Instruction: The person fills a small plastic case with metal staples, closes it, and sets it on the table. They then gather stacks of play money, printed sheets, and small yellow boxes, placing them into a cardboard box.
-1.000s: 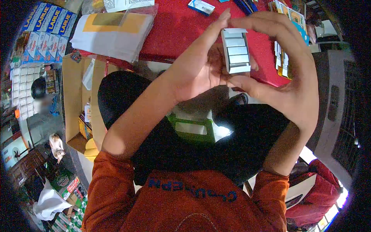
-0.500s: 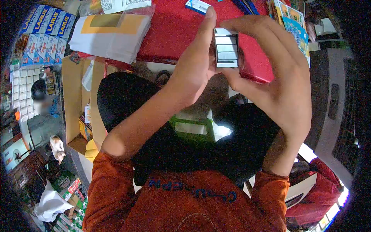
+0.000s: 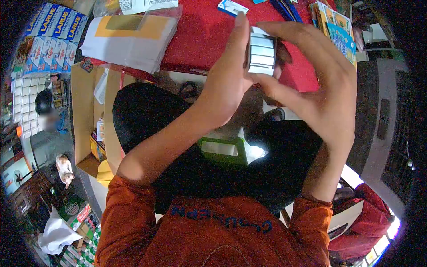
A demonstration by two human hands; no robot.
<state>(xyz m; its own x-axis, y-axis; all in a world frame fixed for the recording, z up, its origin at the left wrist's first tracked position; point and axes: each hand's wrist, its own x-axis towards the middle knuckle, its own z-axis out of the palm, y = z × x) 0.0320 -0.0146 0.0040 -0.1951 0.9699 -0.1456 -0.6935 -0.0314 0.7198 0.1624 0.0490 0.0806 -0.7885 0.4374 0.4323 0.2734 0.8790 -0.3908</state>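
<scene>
Between my two hands, above the near edge of the red table (image 3: 191, 49), is a small light block-like object (image 3: 261, 54) with dark lines across its face. My left hand (image 3: 227, 75) is against its left side, thumb pointing up. My right hand (image 3: 324, 75) curves around it from the right, with a fingertip at its top and the thumb at its lower edge. The fingers behind the object are mostly hidden. A small blue and white box (image 3: 232, 7) lies just beyond my left thumb.
White papers in a plastic sleeve (image 3: 129, 40) lie at the table's left. Booklets (image 3: 340, 38) stand at its right. An open cardboard box (image 3: 84, 115) is left of my legs. A green object (image 3: 222, 150) is between my legs. A cat (image 3: 65, 170) and a person (image 3: 46, 118) are farther left.
The view has shifted slightly. The object remains between my hands and its top edge looks a little more tilted. A shoe shows more clearly below my right hand.
</scene>
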